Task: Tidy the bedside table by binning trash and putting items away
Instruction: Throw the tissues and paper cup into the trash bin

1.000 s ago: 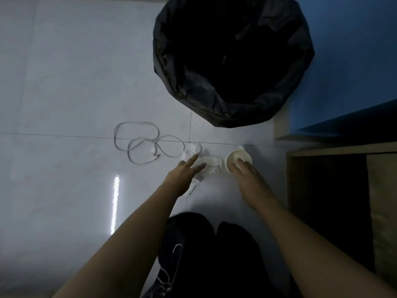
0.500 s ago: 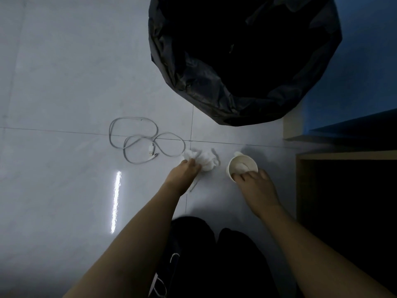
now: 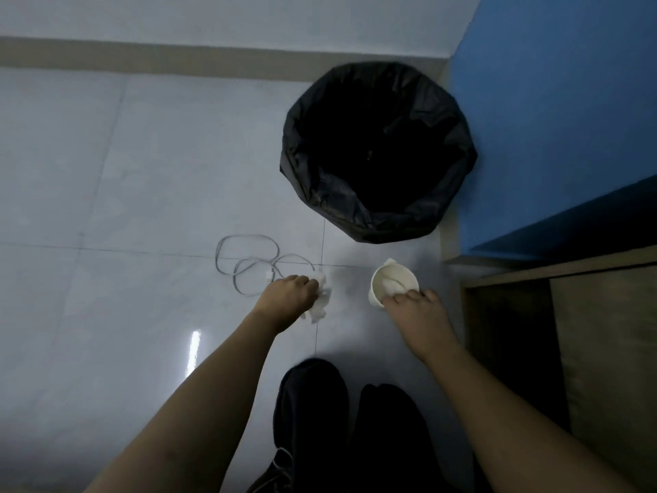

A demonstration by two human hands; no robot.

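Note:
My left hand point(image 3: 289, 300) is closed around a crumpled white tissue point(image 3: 320, 306), held just above the pale tiled floor. My right hand point(image 3: 414, 313) grips a white paper cup point(image 3: 389, 282) by its near rim; the cup tilts toward me and has a bit of white tissue inside. A bin lined with a black bag point(image 3: 377, 151) stands open beyond both hands, against a blue wall. A white cable point(image 3: 249, 263) lies coiled on the floor to the left of my left hand.
A wooden bedside table point(image 3: 569, 350) stands at the right, below the blue wall point(image 3: 554, 119). My dark shoes point(image 3: 341, 421) are on the floor beneath my arms. A beige skirting strip point(image 3: 142, 55) runs along the far wall.
My left hand has gathered the tissue off the floor into a fist. My right hand has lifted the cup. The view has pulled back, so the bin looks farther away.

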